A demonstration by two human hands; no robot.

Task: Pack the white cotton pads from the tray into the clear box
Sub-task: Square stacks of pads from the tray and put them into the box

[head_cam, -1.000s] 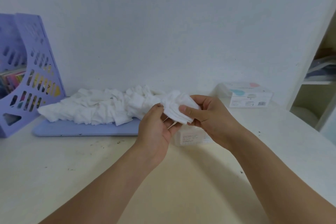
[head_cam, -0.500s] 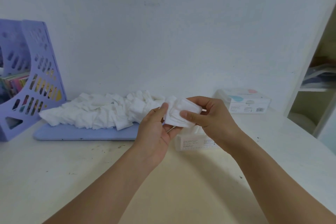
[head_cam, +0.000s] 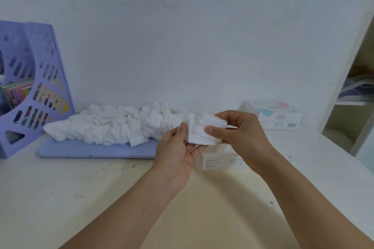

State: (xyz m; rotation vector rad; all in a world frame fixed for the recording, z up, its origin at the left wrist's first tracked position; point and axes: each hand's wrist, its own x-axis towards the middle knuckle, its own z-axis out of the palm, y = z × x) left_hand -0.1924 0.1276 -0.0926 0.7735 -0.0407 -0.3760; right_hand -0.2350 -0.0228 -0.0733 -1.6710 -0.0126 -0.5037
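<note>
A heap of white cotton pads (head_cam: 109, 127) lies along a flat lilac tray (head_cam: 93, 150) against the wall. A small stack of pads (head_cam: 204, 131) is held in the air between both hands. My right hand (head_cam: 240, 133) pinches the stack, thumb on its front face. My left hand (head_cam: 176, 149) holds its left edge from below. The clear box (head_cam: 220, 160) stands on the table right under the stack, partly hidden by my hands, with white pads showing inside.
A lilac file rack (head_cam: 30, 87) with books stands at the far left. A printed carton (head_cam: 279, 117) sits at the back right by the wall. An open shelf unit (head_cam: 356, 95) borders the table on the right.
Both hands have shifted the stack slightly right and squared it up; the pads lie flatter and neater than a second ago.
</note>
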